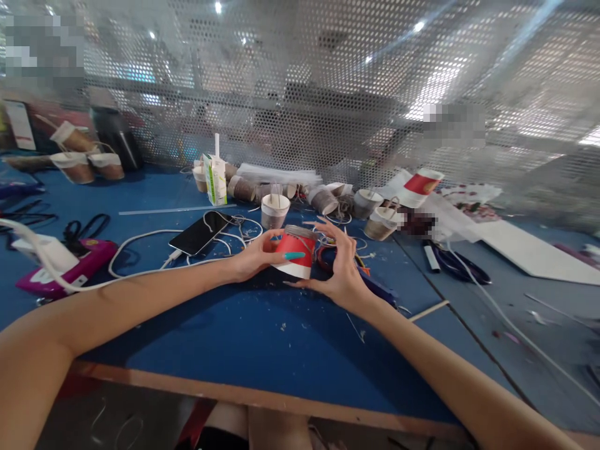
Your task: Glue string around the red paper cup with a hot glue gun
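The left hand (255, 255) and right hand (342, 272) are gripping a red-and-white paper cup (296, 252), inverted on the blue surface (262, 337). Its sides are showing bare; twine-wrapped cups (274, 210) are standing finished behind, so wrapping appears pending.

- The left hand (255, 255) has long, slim fingers, and its thumbnail is painted a bright teal.
- The right hand (341, 270) is bare of rings or gloves, with long nails at the fingertips; their colour cannot be told.
- Both forearms are bare from wrist to elbow, with no sleeves, watch or bands in view.
- At the near edge, below the table, a strip of dark clothing shows with a touch of red beside it.
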Demonstrator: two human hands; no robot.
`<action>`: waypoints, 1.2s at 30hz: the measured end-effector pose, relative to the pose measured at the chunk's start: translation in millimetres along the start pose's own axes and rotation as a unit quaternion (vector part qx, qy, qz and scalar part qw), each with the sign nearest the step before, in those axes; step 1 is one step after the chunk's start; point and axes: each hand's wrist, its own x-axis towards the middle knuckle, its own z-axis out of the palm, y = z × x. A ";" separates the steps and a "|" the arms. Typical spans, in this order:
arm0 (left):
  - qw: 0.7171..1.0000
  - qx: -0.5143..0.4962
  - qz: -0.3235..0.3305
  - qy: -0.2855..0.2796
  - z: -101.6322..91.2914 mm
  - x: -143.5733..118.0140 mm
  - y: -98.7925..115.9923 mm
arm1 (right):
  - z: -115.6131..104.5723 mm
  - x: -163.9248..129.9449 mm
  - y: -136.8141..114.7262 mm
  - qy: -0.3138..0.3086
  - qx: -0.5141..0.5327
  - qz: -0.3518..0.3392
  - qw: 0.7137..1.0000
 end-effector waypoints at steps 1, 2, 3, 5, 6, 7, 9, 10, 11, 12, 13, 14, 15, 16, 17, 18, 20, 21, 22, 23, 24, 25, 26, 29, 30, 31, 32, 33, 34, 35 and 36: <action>1.000 0.003 -0.001 0.007 0.3 -0.5 0.0 | 0.7 -0.5 -0.8 0.007 -0.010 0.000 1.000; 1.000 0.004 -0.001 0.012 0.8 -0.9 0.0 | 1.6 -1.2 -1.8 0.019 -0.021 0.001 1.000; 1.000 0.006 0.002 0.015 1.5 -1.3 0.0 | 3.0 -2.2 -2.8 0.034 -0.033 0.004 0.999; 1.000 0.013 0.005 0.014 3.3 -1.8 -0.3 | 6.4 -4.6 -4.9 0.062 -0.054 0.014 0.996; 1.000 0.018 0.005 0.013 4.3 -1.7 -0.5 | 8.2 -5.7 -6.0 0.072 -0.060 0.020 0.995; 1.000 0.025 0.004 0.015 5.1 -1.6 -0.6 | 9.7 -6.5 -7.0 0.077 -0.064 0.026 0.995; 0.999 0.034 0.004 0.031 6.1 -0.8 -0.4 | 10.0 -5.9 -8.5 0.068 -0.068 0.031 0.995; 0.998 0.032 0.009 0.045 6.2 -0.4 0.1 | 8.1 -4.1 -8.7 0.057 -0.067 0.027 0.996; 0.998 0.023 0.015 0.062 6.0 0.0 0.9 | 4.5 -1.2 -8.4 0.042 -0.064 0.016 0.997; 0.997 0.008 0.018 0.079 5.6 0.4 1.9 | -1.0 2.8 -7.3 0.026 -0.060 0.004 0.998; 0.996 -0.013 0.017 0.091 4.9 0.6 3.1 | -8.1 7.6 -5.5 0.012 -0.055 -0.010 0.998; 0.994 -0.036 0.013 0.098 4.2 0.8 4.4 | -16.6 12.7 -3.0 0.003 -0.053 -0.021 0.998; 0.994 -0.058 0.005 0.097 3.3 0.7 5.6 | -26.1 17.6 0.3 0.004 -0.062 -0.012 0.998; 0.993 -0.081 -0.003 0.090 2.3 0.6 6.7 | -36.2 21.9 4.2 0.012 -0.079 0.015 0.997; 0.992 -0.102 -0.011 0.075 1.1 0.4 7.6 | -46.4 25.1 8.3 -0.004 -0.097 0.057 0.994; 0.991 -0.124 -0.019 0.056 -0.2 0.3 8.2 | -56.4 26.9 12.5 -0.038 -0.115 0.108 0.987; 0.985 -0.168 -0.039 0.017 -3.5 0.9 8.7 | -74.5 26.6 19.1 -0.179 -0.139 0.194 0.954; 0.980 -0.190 -0.050 0.001 -5.4 1.7 8.8 | -82.3 24.9 21.0 -0.259 -0.139 0.215 0.931; 0.975 -0.212 -0.062 -0.012 -7.5 2.8 8.9 | -88.9 22.6 21.5 -0.317 -0.144 0.227 0.910; 0.970 -0.231 -0.073 -0.022 -9.7 4.1 9.1 | -94.4 20.1 20.8 -0.353 -0.150 0.230 0.894; 0.965 -0.249 -0.081 -0.030 -11.9 5.5 9.5 | -98.7 17.9 18.9 -0.372 -0.165 0.235 0.883; 0.960 -0.266 -0.086 -0.037 -14.1 6.9 10.1 | -101.7 16.1 16.2 -0.382 -0.184 0.242 0.872; 0.955 -0.282 -0.088 -0.043 -16.1 8.1 11.0 | -103.4 14.9 13.1 -0.391 -0.204 0.252 0.861; 0.940 -0.321 -0.098 -0.061 -20.0 9.8 14.7 | -101.7 12.8 4.5 -0.444 -0.224 0.275 0.823; 0.937 -0.326 -0.107 -0.070 -20.3 9.6 15.8 | -99.2 12.0 2.6 -0.465 -0.221 0.275 0.812; 0.935 -0.324 -0.121 -0.077 -20.0 9.2 16.5 | -95.9 11.0 1.1 -0.480 -0.219 0.270 0.805; 0.935 -0.318 -0.136 -0.082 -19.1 8.7 16.8 | -91.9 9.9 0.0 -0.487 -0.225 0.264 0.801; 0.936 -0.308 -0.149 -0.081 -17.8 8.0 16.6 | -87.4 8.7 -1.0 -0.483 -0.243 0.260 0.800; 0.940 -0.295 -0.157 -0.075 -16.2 7.4 15.9 | -82.9 7.7 -1.9 -0.476 -0.265 0.258 0.798; 0.944 -0.281 -0.159 -0.061 -14.7 6.8 14.9 | -78.5 7.2 -3.0 -0.466 -0.288 0.259 0.795; 0.950 -0.268 -0.157 -0.044 -13.2 6.4 13.7 | -74.8 7.3 -4.4 -0.456 -0.308 0.261 0.794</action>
